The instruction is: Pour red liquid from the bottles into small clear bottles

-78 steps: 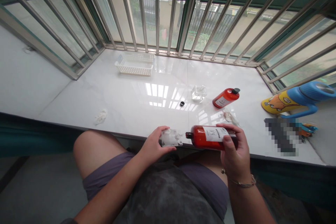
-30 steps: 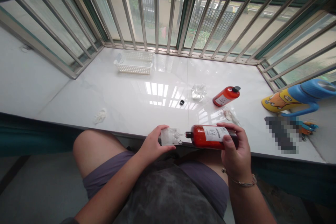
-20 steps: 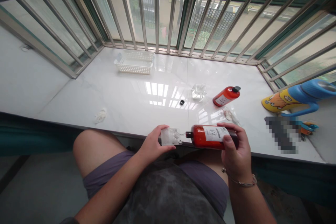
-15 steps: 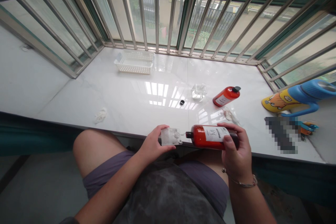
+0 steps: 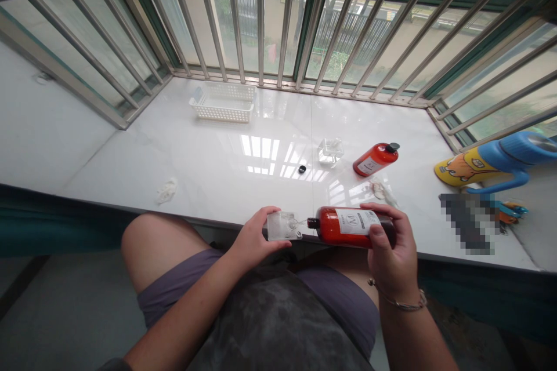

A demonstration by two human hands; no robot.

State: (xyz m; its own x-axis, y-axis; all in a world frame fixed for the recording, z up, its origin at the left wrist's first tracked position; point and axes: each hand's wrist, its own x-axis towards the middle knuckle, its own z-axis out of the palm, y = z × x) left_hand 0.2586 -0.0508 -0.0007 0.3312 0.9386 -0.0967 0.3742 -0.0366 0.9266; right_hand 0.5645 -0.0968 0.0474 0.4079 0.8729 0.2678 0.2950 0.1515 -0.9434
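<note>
Orange-red bottle lies nearly level in my right hand, its long axis running left to right across me, along the front edge of the counter, with its uncapped neck pointing left. My left hand pinches a clear spouted pouch between thumb and fingers, its spout facing that neck and just beside it; I can't tell whether they touch. My right hand wraps the bottle's base end, fingers over the top and thumb across the near side, so the right is nearer the body and the left nearer the mouth. Beyond the held bottle, from left to right, are a crumpled tissue, a white plastic basket, a small black cap, a clear square container, a second orange-red bottle lying on its side, another tissue and a blue-and-yellow plastic object.
</note>
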